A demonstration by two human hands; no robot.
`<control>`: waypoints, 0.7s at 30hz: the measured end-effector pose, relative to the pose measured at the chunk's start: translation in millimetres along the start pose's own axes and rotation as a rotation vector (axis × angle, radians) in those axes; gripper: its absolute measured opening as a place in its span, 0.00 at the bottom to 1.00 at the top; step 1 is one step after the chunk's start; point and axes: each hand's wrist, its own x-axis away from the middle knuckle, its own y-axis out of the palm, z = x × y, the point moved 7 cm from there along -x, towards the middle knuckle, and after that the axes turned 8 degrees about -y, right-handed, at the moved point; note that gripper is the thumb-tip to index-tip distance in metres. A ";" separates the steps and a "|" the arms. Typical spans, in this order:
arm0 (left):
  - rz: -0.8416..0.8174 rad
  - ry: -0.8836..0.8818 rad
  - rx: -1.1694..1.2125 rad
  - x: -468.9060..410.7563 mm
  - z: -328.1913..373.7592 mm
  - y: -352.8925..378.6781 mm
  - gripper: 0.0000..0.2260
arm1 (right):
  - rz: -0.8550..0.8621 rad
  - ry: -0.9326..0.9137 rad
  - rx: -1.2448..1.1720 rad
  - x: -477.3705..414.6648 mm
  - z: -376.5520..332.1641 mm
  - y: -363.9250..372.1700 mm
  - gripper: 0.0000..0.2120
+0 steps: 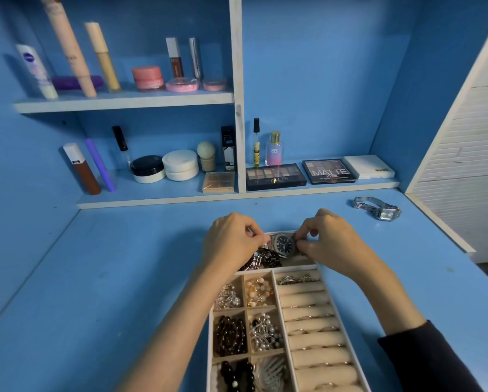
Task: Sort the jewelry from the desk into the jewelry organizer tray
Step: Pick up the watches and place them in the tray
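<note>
Nearest you, the jewelry organizer tray (pixel 210 349) sits on the blue surface (pixel 123 278). Over its far compartment, your left grip (pixel 231 239) and right grip (pixel 330 241) each pinch one side of the dark-dial watch (pixel 284 245), held between them. A second silver watch (pixel 378 209) lies well apart, far right.

L hand (pixel 231 241) and R hand (pixel 330 244) both bare. R arm wears a dark, near-black long sleeve (pixel 424 360), plain fabric, cuff edge ending partway up the forearm. L forearm (pixel 180 321) uncovered all the way to bottom of frame.
</note>
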 end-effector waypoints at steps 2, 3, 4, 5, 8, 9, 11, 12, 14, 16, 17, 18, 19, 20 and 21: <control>-0.030 0.000 -0.014 -1.3 -0.6 1.2 0.07 | -0.002 0.012 0.015 -0.1 1.9 0.0 0.05; -0.042 0.000 -0.024 -2.1 -0.6 2.2 0.07 | -0.001 0.016 0.027 -0.3 2.5 0.4 0.05; -0.050 0.001 -0.034 -2.3 0.0 3.0 0.07 | 0.001 0.018 0.042 -0.4 2.5 0.4 0.05; -0.053 0.001 -0.041 -2.7 0.6 3.7 0.07 | 0.002 0.018 0.055 -0.7 2.9 0.7 0.05; -0.052 -0.004 -0.039 -3.7 1.3 4.7 0.07 | 0.014 0.004 0.063 -1.1 3.8 0.6 0.04; -0.049 -0.012 -0.030 -4.0 1.0 4.5 0.06 | 0.016 0.002 0.055 -1.3 4.7 0.8 0.04; -0.038 -0.017 -0.020 -4.2 1.8 3.5 0.06 | 0.015 -0.007 0.026 -3.2 6.9 1.8 0.05; -0.029 -0.005 -0.021 -4.3 3.9 3.2 0.06 | 0.016 -0.012 0.005 -4.0 7.9 1.6 0.05; -0.008 0.034 -0.007 -4.3 11.8 3.5 0.05 | 0.037 -0.013 -0.066 -5.2 11.0 -2.1 0.04; 0.001 0.081 0.045 -4.2 24.3 5.8 0.04 | 0.081 0.000 -0.145 -5.4 18.2 -10.9 0.03; -0.008 0.107 0.077 -4.2 32.6 8.8 0.05 | 0.105 0.009 -0.158 -5.0 24.0 -16.8 0.03; -0.024 0.130 0.108 -3.6 41.4 12.8 0.04 | 0.128 0.019 -0.149 -4.4 31.3 -23.2 0.03; -0.044 0.151 0.138 -3.0 50.9 17.4 0.04 | 0.154 0.029 -0.119 -4.2 40.6 -30.1 0.03; -0.064 0.168 0.165 -2.5 60.3 22.5 0.04 | 0.182 0.040 -0.074 -4.2 51.6 -37.1 0.04; -0.084 0.181 0.187 -2.4 69.6 28.4 0.04 | 0.210 0.052 -0.025 -4.1 63.3 -44.3 0.06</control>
